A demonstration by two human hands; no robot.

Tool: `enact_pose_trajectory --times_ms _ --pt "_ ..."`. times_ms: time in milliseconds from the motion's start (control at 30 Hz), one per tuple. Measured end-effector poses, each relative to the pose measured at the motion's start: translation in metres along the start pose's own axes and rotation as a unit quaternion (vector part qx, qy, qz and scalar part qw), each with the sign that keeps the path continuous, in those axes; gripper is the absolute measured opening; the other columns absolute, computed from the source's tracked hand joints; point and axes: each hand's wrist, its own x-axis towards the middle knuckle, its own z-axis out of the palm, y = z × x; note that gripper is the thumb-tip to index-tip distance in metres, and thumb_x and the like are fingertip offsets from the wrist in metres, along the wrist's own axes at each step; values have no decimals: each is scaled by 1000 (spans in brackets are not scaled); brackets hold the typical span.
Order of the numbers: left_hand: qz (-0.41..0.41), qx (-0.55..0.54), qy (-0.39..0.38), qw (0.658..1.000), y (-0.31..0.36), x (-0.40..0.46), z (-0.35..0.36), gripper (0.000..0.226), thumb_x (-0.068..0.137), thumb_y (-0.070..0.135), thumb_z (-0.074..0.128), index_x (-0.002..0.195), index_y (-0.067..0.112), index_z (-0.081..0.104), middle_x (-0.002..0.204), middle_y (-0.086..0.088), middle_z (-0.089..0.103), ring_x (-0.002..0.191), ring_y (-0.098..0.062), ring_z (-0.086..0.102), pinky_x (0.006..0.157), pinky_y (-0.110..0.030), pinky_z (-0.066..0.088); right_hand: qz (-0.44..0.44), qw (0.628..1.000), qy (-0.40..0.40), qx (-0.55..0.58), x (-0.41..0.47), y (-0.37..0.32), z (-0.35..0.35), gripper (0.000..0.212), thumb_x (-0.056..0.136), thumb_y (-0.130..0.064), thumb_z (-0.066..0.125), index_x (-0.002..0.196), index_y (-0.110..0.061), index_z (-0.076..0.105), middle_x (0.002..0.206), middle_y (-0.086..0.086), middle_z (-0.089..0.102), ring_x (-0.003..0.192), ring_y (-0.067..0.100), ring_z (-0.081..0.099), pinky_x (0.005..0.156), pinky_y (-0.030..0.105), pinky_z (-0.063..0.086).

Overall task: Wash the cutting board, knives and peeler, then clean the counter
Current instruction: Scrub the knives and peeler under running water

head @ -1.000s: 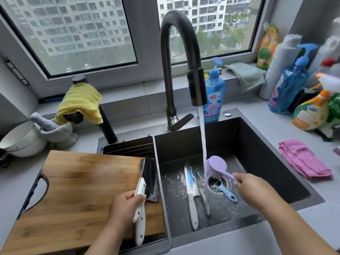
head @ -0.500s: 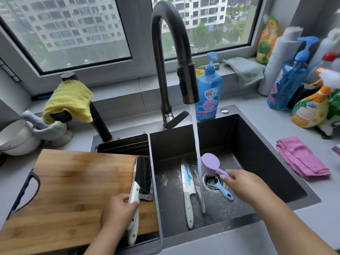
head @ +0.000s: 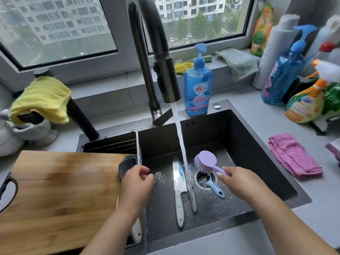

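Now left hand [head: 137, 178], fingers curled around the cleaver [head: 127, 165], has swung it off the cutting board [head: 60, 190] toward the sink [head: 239, 144]. Right hand [head: 237, 181] grips the purple brush [head: 206, 161] by the stream; scrubbing likely next.

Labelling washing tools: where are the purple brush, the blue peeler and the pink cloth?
purple brush [head: 207, 159], head view, round back of head.
blue peeler [head: 217, 189], head view, handle.
pink cloth [head: 292, 157], head view, middle.

The left hand [head: 135, 178] covers most of the cleaver [head: 128, 163], so its grip cannot be judged. The cutting board [head: 60, 196] runs off the left edge. Bottle labels at right are blurred.
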Motion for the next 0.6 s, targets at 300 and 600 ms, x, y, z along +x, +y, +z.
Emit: enact_pose_trajectory --times_ms 300,600 --pt "-28 61 -170 983 50 28 101 16 81 19 52 79 8 63 77 -7 68 80 -25 63 64 -30 45 12 1000 -4 13 16 21 -7 23 97 -44 43 80 -31 53 67 -4 53 61 13 49 49 27 30" --pt "-134 213 -257 933 -18 53 166 25 83 12 48 101 12 64 104 -7 66 82 -23 59 65 -26 45 31 999 -26 21 36 42 -2 21 96 -43 44 98 -30 59 72 -6 56 67 13 53 51 27 31"
